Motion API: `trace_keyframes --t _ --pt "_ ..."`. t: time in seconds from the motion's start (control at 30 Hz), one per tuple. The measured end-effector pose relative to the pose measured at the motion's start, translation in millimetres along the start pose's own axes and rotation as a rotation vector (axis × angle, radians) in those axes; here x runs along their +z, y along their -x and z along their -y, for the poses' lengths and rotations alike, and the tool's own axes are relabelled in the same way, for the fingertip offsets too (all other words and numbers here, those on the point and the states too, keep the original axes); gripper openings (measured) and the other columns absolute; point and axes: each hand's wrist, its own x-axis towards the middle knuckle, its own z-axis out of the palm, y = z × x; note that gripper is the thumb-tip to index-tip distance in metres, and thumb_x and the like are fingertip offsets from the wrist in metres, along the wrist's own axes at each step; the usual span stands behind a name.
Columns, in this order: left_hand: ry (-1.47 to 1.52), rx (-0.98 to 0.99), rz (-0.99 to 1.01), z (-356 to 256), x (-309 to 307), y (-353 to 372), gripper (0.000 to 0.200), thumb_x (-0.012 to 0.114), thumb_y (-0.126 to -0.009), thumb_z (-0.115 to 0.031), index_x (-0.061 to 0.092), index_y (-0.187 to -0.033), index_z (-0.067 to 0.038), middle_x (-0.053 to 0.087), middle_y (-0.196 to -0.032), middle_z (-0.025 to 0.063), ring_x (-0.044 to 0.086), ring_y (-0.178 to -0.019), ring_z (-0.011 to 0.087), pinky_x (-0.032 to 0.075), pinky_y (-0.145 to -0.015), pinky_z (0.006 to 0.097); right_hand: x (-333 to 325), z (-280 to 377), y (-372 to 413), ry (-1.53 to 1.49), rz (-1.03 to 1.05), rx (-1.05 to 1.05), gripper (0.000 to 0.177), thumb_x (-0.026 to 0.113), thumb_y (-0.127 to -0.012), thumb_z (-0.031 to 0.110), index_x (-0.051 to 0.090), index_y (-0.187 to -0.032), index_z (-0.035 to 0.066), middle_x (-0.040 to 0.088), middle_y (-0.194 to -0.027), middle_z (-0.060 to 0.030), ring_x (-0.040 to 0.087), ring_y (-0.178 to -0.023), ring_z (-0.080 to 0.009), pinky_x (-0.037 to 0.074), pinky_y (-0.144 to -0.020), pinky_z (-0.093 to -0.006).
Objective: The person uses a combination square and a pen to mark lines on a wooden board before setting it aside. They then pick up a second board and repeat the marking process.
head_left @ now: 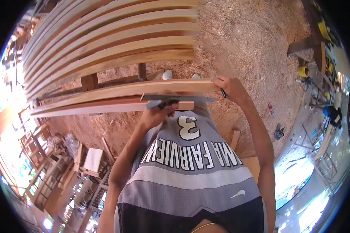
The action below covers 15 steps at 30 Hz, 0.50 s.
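Note:
A long pale wooden plank lies across in front of me, with a reddish plank beside it on the near side. My left hand grips the dark handle of a metal try square, whose blade lies across the planks near their right ends. My right hand rests at the end of the pale plank and holds a dark pencil. My grey jersey with the number 3 fills the lower middle of the view.
Several more long planks lie side by side on a wooden stand beyond. The ground is covered with sawdust. Wooden frames and furniture parts stand at the left, tools and clutter at the right.

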Motion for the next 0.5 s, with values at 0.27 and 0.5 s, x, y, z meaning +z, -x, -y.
trace_keyframes --t 0.27,0.5 --pt "0.036 -0.131 0.374 -20 -10 -76 0.023 0.069 -0.104 -0.023 0.066 -0.103 0.000 0.070 -0.087 0.0056 0.069 -0.068 0.0145 0.055 -0.059 0.0291 -6 50 65 -0.787 -0.621 0.336 0.030 0.071 -0.100 0.026 0.074 -0.115 0.001 0.074 -0.101 -0.0147 0.070 -0.088 -0.0199 0.054 -0.077 -0.0334" --pt "-0.040 -0.213 0.644 -36 7 -116 0.024 0.068 -0.105 -0.023 0.068 -0.108 0.001 0.072 -0.095 0.0066 0.071 -0.078 0.0145 0.057 -0.067 0.0288 44 152 97 -0.902 -0.491 0.698 0.029 0.066 -0.106 0.028 0.073 -0.099 0.000 0.066 -0.072 -0.0069 0.063 -0.066 -0.0132 0.047 -0.060 -0.0318"
